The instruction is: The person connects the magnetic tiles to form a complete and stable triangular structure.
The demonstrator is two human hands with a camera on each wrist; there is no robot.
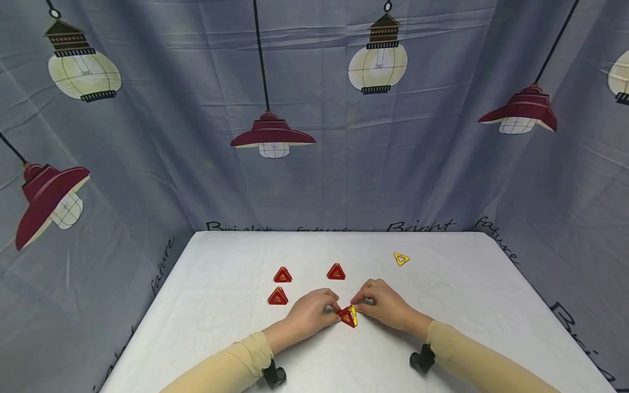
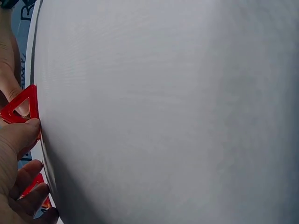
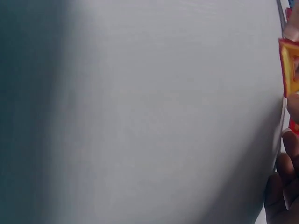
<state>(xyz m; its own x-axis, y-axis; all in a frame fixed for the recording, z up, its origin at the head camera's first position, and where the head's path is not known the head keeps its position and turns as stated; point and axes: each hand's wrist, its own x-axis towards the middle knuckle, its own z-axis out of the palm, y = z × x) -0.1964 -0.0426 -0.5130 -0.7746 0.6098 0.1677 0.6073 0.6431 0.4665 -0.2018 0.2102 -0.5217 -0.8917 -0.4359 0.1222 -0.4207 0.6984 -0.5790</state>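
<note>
Near the front middle of the white table, my left hand [image 1: 310, 314] pinches a red triangular frame tile [image 1: 346, 316] between thumb and fingers. Against its right side is a yellow triangular frame tile [image 1: 353, 313], pinched by my right hand [image 1: 386, 307]. The two tiles touch; whether they are joined I cannot tell. In the left wrist view the red tile [image 2: 32, 103] shows its open centre above the left thumb. At the edge of the right wrist view, the yellow tile [image 3: 287, 65] has red behind it.
Left of the hands lie two red triangles, one [image 1: 282, 274] behind the other [image 1: 278, 296]. Another red triangle [image 1: 336, 271] lies beyond the hands, and a yellow triangle [image 1: 401, 258] toward the back right. A grey curtain [image 1: 314, 191] hangs around the white table [image 1: 236, 256].
</note>
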